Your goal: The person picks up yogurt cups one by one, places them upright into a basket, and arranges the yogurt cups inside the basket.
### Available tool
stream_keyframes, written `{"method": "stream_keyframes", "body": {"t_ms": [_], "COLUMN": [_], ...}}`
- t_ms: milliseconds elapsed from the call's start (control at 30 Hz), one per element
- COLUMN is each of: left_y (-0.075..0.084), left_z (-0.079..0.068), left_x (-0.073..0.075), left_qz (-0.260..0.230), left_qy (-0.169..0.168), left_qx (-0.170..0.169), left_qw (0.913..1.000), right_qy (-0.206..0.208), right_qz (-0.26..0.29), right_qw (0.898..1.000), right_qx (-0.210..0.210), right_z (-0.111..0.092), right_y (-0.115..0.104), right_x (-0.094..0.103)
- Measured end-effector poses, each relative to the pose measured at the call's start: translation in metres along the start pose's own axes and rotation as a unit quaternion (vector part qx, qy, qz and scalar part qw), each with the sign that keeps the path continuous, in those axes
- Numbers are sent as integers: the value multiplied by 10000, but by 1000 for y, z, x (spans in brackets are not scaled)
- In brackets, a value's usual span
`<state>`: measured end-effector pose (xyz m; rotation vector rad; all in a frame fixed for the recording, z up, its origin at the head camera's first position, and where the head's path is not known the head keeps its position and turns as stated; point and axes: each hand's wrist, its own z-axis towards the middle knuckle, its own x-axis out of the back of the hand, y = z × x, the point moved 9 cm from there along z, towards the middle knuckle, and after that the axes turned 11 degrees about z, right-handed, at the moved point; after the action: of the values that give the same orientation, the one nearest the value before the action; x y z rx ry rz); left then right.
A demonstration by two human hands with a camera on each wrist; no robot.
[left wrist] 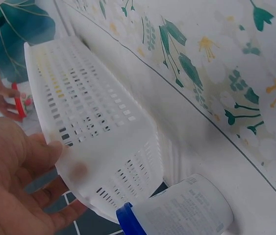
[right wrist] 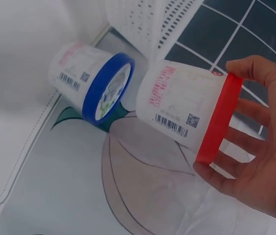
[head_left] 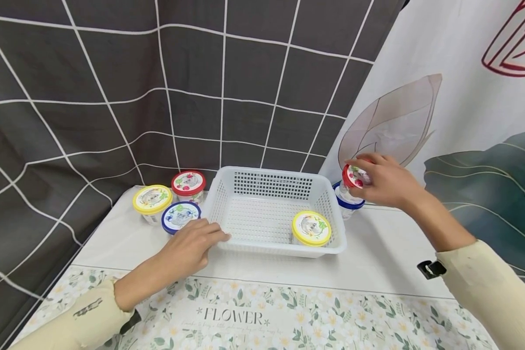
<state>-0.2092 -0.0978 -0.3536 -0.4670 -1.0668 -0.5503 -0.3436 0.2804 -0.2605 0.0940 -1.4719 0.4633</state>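
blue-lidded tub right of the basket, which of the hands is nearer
Right: the right hand holds a red-lidded tub close to that blue-lidded tub. The left hand is at the near left corner of the basket, across from it.

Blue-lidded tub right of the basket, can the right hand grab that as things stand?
Probably not yet: the right hand is close by, but it holds a red-lidded tub, which hides part of the blue-lidded tub in the head view. It would likely have to let go first.
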Motion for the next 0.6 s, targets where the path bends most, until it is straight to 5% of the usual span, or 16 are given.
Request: {"method": "stream_keyframes", "body": {"t_ms": [600], "left_y": [-1], "left_z": [0], "left_x": [0], "left_qz": [-59], "left_qy": [-39], "left_qx": [56], "left_qw": [10000], "right_qy": [351], "right_qz": [201], "right_qw": [9986], "right_qx": [326], "right_z": [7], "right_y": [-28], "right_x": [-3]}}
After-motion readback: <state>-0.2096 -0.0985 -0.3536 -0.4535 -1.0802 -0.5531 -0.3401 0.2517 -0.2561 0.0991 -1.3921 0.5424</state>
